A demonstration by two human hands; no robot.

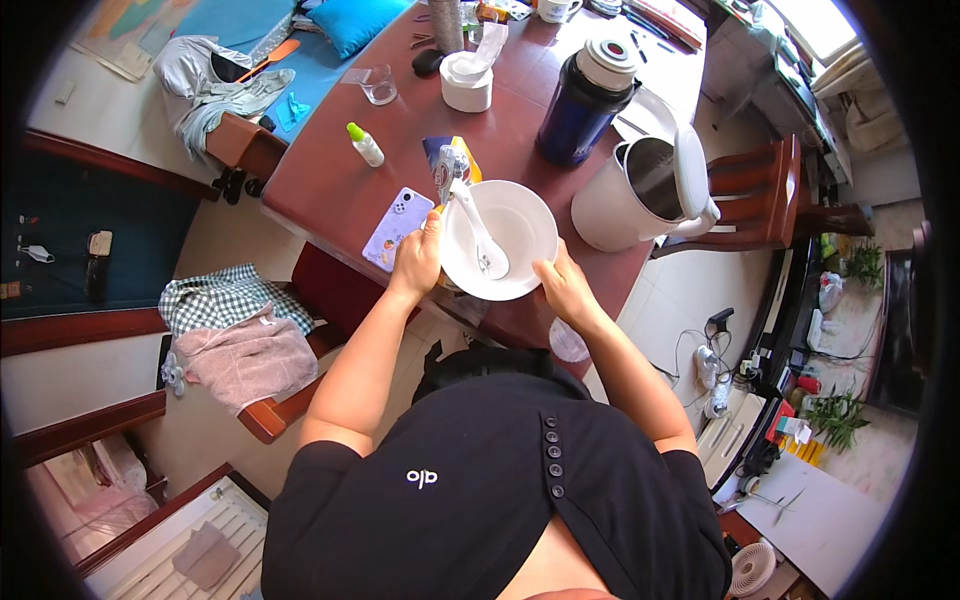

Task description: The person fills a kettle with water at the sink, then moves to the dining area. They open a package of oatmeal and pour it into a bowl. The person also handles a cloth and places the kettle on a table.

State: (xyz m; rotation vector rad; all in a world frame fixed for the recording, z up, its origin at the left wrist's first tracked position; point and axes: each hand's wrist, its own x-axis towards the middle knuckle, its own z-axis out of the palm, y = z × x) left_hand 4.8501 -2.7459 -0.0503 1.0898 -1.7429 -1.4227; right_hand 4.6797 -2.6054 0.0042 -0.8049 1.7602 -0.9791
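Observation:
My left hand [420, 255] grips the left side of a white bowl [529, 225], its thumb over the rim. On the opposite side, my right hand [564, 283] holds the same rim. A white soup spoon [480, 229] with a printed pattern leans inside, its handle against the rim near my left thumb. The bowl is tilted towards me near the table's front edge. Behind it lies a printed foil packet [454, 161], partly covered by the bowl. A lilac phone [397, 225] lies face down just left of my left hand.
On the red-brown table [322, 169] stand a white electric kettle [615, 199] with its lid up, a big dark-blue thermos [577, 112], a tissue box [466, 84], a green-capped bottle [366, 146] and a glass [380, 86]. A clear plastic cup [568, 341] is by the front edge.

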